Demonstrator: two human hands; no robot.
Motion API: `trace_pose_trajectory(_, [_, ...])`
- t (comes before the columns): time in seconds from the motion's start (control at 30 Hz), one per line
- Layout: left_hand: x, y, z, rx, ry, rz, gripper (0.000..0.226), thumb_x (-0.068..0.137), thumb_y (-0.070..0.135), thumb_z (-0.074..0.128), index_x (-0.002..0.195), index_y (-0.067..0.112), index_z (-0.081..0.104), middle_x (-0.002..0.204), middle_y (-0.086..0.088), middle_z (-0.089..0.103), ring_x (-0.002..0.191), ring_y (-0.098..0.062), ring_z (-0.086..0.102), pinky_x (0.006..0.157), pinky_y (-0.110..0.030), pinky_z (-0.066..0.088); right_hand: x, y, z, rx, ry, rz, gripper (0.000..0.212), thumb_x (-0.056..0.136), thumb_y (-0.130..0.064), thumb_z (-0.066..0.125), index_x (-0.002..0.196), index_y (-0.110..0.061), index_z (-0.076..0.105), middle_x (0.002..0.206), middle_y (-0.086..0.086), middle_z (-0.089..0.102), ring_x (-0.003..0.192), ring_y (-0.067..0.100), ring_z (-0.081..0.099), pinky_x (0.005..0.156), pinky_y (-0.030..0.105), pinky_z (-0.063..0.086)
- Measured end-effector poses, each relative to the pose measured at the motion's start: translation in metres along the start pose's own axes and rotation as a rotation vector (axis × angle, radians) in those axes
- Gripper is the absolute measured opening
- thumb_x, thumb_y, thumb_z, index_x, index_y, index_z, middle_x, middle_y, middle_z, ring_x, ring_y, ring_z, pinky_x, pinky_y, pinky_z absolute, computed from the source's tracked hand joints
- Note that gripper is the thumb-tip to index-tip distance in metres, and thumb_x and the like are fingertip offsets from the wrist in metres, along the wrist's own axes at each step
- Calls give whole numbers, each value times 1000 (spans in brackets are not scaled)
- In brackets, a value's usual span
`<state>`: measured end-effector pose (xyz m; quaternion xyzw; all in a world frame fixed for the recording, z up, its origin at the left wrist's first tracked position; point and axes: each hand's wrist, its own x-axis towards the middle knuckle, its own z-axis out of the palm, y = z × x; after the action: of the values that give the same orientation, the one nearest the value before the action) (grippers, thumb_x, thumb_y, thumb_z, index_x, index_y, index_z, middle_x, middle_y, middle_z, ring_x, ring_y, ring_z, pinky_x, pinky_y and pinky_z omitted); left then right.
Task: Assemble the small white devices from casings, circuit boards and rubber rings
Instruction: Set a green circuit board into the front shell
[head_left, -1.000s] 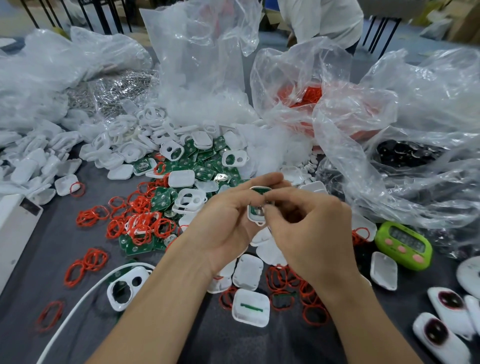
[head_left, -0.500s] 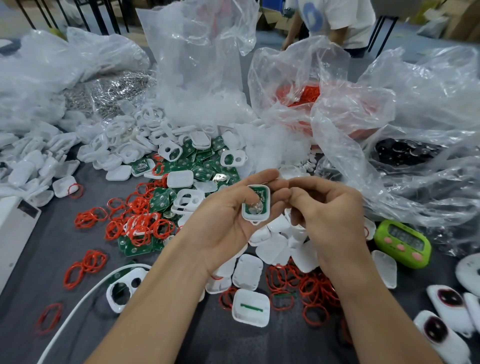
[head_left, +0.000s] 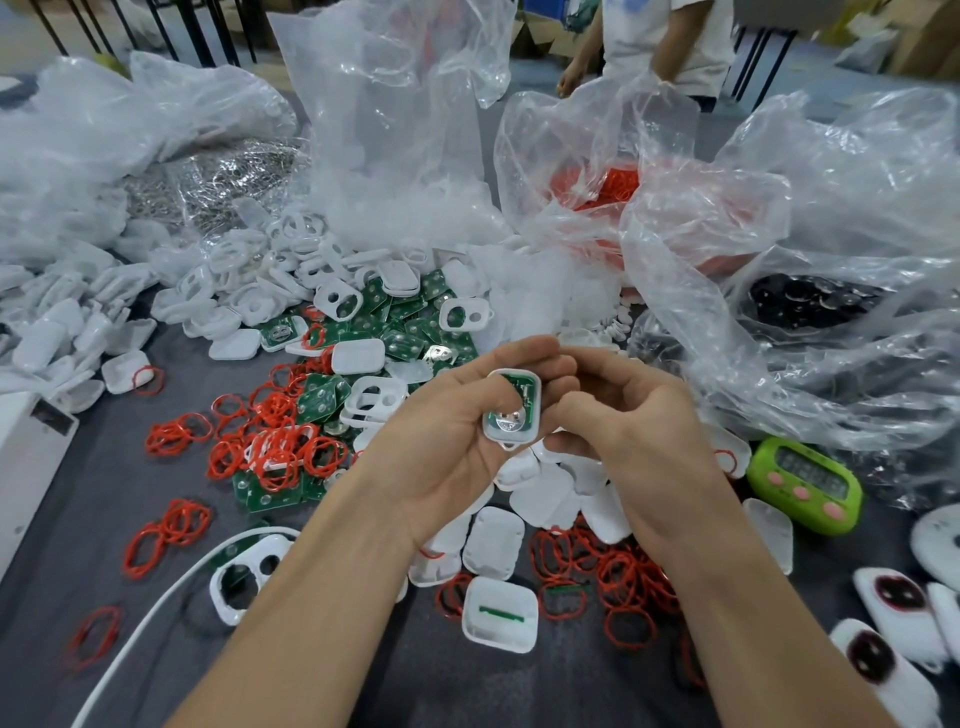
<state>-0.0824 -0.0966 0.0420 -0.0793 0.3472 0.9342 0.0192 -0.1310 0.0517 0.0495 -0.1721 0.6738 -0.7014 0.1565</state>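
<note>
On the worktop (head_left: 78, 493), heaps of loose casings (head_left: 260, 291), circuit boards (head_left: 410, 343) and rubber rings (head_left: 280, 441) are left unassembled, while mid-scene the left hand (head_left: 452, 436) is curled round one board-fitted casing (head_left: 511, 410) and the right hand (head_left: 639, 431) is curled beside it, contents untellable.

left hand (head_left: 447, 436): palm up, thumb and fingers gripping casing (head_left: 511, 410) | right hand (head_left: 636, 431): fingers curled, just beside left | forearms: converging

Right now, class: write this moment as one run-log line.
left hand: holds casing with circuit board inside | right hand: curled beside casing, contents unclear | rubber rings: lying loose, none seen on casing
</note>
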Motion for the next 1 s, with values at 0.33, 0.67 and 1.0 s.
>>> trace_pose_trajectory(0.33, [-2, -1, 3, -41, -22, -2, 38, 80, -7, 48, 103, -1, 77, 108, -22, 71, 97, -29, 72, 92, -39, 61, -1, 2, 6, -25, -1, -23, 33, 95, -7, 69, 94, -39, 81, 89, -1, 80, 83, 16, 77, 66, 24, 61])
trace_pose_trajectory(0.67, [-5, 0, 5, 72, -21, -17, 52, 73, -12, 43, 112, 0, 74, 115, -20, 70, 106, -32, 69, 104, -51, 53, 2, 11, 7, -84, 32, -62, 18, 85, -27, 70, 93, -40, 80, 82, 1, 79, 77, 21, 77, 66, 29, 63])
trace_pose_trajectory(1.0, [-4, -7, 2, 206, -49, 16, 62, 66, -23, 44, 112, 4, 75, 120, -20, 71, 111, -25, 71, 92, -31, 59, 1, 17, 11, -221, 157, -131, 10, 81, -31, 69, 86, -33, 78, 60, 1, 69, 51, 16, 64, 49, 33, 54])
